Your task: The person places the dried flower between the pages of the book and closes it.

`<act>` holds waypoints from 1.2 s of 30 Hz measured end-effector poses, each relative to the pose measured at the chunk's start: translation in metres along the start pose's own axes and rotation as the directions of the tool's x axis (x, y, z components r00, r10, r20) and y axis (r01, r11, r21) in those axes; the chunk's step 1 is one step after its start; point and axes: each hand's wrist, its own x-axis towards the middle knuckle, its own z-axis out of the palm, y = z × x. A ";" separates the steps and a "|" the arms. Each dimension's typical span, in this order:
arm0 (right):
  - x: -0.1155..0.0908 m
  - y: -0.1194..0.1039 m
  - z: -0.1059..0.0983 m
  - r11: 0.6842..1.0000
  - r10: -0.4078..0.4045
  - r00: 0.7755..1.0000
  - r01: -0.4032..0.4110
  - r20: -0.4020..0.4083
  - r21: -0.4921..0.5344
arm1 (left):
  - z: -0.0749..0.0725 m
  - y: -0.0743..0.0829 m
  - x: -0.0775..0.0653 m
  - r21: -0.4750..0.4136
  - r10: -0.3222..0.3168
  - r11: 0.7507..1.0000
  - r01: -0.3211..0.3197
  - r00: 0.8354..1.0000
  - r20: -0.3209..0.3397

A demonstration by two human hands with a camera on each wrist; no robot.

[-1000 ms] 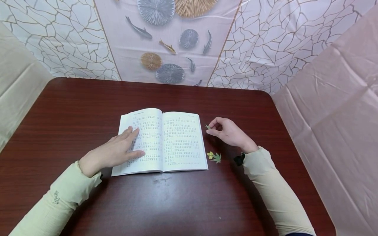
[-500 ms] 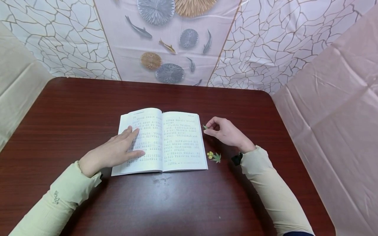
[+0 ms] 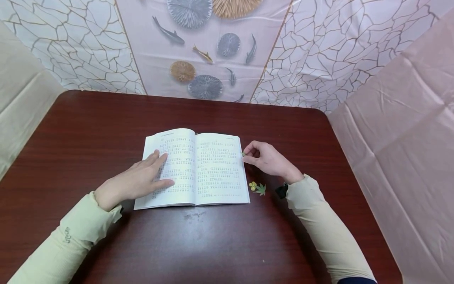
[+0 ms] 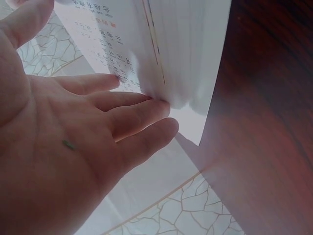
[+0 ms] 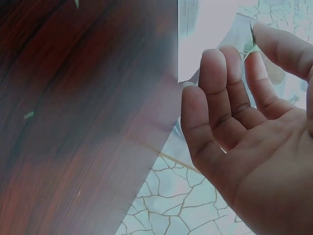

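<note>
While the left hand [image 3: 133, 183] rests fingers-spread on the left page [image 3: 182, 165] of an open book [image 3: 220, 169], the right hand [image 3: 267, 158] pinches a small leaf [image 5: 251, 47] by the book's right edge, sleeved forearms [image 3: 328, 227] angled inward; dark wood table [image 3: 198, 252], patterned fabric [image 3: 209, 41] behind.

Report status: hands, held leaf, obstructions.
Left hand resting on open book. Right hand pinching small leaf at book's right edge. Nothing evidently blocking; yellow flower, second leaf lie alongside.
</note>
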 end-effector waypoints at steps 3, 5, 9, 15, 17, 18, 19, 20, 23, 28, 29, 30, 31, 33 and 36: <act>0.001 -0.001 0.001 1.000 -0.009 1.000 0.009 0.002 0.009 | 0.000 0.001 0.000 -0.003 -0.002 1.000 0.002 1.000 0.002; 0.001 -0.002 0.001 1.000 -0.014 1.000 0.014 0.004 0.007 | -0.001 0.001 0.000 -0.007 -0.008 1.000 0.008 1.000 0.005; 0.002 -0.004 0.001 1.000 -0.024 1.000 0.024 0.010 -0.001 | -0.001 0.002 -0.001 -0.007 -0.012 1.000 0.012 1.000 0.008; 0.003 -0.007 0.002 0.999 -0.033 0.999 0.033 0.008 -0.003 | -0.002 0.001 0.000 0.001 -0.012 1.000 0.012 1.000 0.005; 0.003 -0.007 0.002 0.999 -0.037 0.999 0.037 0.008 -0.002 | -0.002 0.001 0.001 -0.001 -0.014 1.000 0.014 1.000 0.007; 0.003 -0.008 0.003 0.999 -0.040 0.999 0.040 0.009 -0.003 | -0.002 0.001 0.001 -0.004 -0.015 1.000 0.015 1.000 0.009; 0.003 -0.008 0.003 0.999 -0.041 0.999 0.041 0.011 -0.001 | -0.001 0.001 0.001 -0.005 -0.018 1.000 0.018 1.000 0.012; 0.003 -0.008 0.004 0.999 -0.040 0.999 0.040 0.015 0.002 | -0.001 0.001 0.001 -0.008 -0.021 1.000 0.021 1.000 0.014; 0.003 -0.009 0.005 0.999 -0.033 0.999 0.032 0.020 0.005 | -0.001 0.001 0.000 -0.012 -0.029 1.000 0.029 0.999 0.022; 0.003 -0.010 0.007 1.000 -0.030 0.999 0.030 0.016 0.008 | 0.000 0.002 0.000 -0.013 -0.027 1.000 0.027 0.999 0.018; 0.004 -0.010 0.008 0.999 -0.031 0.999 0.031 0.016 0.010 | 0.000 0.002 0.000 -0.014 -0.026 1.000 0.027 1.000 0.016; 0.004 -0.010 0.008 0.999 -0.034 0.999 0.034 0.018 0.012 | 0.000 0.002 0.000 -0.015 -0.024 1.000 0.025 1.000 0.015; 0.004 -0.011 0.009 0.999 -0.034 0.999 0.034 0.019 0.015 | 0.000 0.002 0.000 -0.017 -0.024 1.000 0.025 1.000 0.015; 0.004 -0.011 0.010 0.999 -0.035 0.999 0.034 0.025 0.021 | 0.001 0.002 -0.001 -0.020 -0.022 1.000 0.022 1.000 0.014; 0.005 -0.013 0.013 0.999 -0.052 0.998 0.052 0.039 0.015 | 0.000 0.002 -0.001 -0.027 -0.011 1.000 0.011 1.000 0.009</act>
